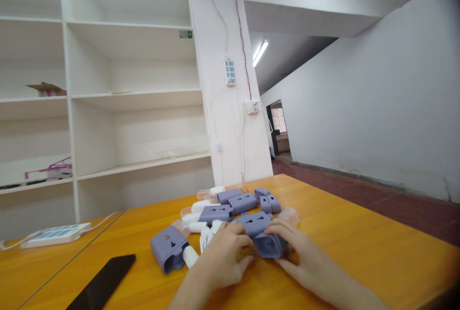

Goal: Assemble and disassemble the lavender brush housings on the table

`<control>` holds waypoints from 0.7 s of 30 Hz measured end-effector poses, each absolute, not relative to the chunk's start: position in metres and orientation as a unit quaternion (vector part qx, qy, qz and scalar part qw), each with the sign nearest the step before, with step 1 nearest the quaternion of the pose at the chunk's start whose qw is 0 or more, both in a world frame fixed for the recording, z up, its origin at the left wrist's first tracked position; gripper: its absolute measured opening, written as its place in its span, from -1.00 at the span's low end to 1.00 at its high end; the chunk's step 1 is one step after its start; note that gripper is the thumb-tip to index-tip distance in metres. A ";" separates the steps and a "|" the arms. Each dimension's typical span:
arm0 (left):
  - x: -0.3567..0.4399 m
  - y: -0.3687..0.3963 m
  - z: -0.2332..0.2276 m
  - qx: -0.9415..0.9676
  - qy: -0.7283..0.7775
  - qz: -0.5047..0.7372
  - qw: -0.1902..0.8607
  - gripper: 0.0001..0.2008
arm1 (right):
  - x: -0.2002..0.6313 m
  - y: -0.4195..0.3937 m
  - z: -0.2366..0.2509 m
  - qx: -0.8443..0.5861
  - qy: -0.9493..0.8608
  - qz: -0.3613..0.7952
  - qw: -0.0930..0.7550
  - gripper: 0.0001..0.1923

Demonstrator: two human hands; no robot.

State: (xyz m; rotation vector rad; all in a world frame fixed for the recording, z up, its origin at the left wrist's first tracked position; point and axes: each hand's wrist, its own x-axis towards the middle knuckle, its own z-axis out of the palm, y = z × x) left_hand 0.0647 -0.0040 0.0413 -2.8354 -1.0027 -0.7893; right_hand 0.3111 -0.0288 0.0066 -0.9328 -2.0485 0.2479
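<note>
My right hand [305, 255] grips a small purple-grey plastic housing [269, 246], fingers over its top and thumb below, with its open end facing me. Curled beside it, my left hand [226, 255] has its fingertips close to the same housing; whatever lies in its grip is hidden. Right behind both hands is a larger purple-grey housing [254, 223] with keyhole slots. Another such housing [168, 247] rests left of my left hand, with a white cylinder [190, 256] by its open end. A white bundle [206, 238], partly covered by my left hand, lies near its knuckles.
Farther back on the wooden table [345, 233] are several purple housings [215, 214], white cylinders and clear caps [288, 216]. A black phone-like slab [102, 283] lies at front left, near a white power strip [57, 235]. White shelves [140, 94] and a pillar [230, 123] stand behind.
</note>
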 end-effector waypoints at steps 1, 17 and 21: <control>0.066 -0.006 0.042 -0.913 -0.317 -0.256 0.018 -0.74 | 0.311 -0.030 0.007 -0.372 -0.825 0.095 0.414 -0.56; 0.048 0.019 0.046 -0.820 -0.447 -0.344 0.101 -0.67 | 0.322 -0.014 -0.005 -0.460 -0.719 0.087 0.514 -0.79; 0.042 0.027 0.042 -0.798 -0.488 -0.336 0.109 -0.53 | 0.331 0.000 -0.015 -0.486 -0.704 0.126 0.503 -0.77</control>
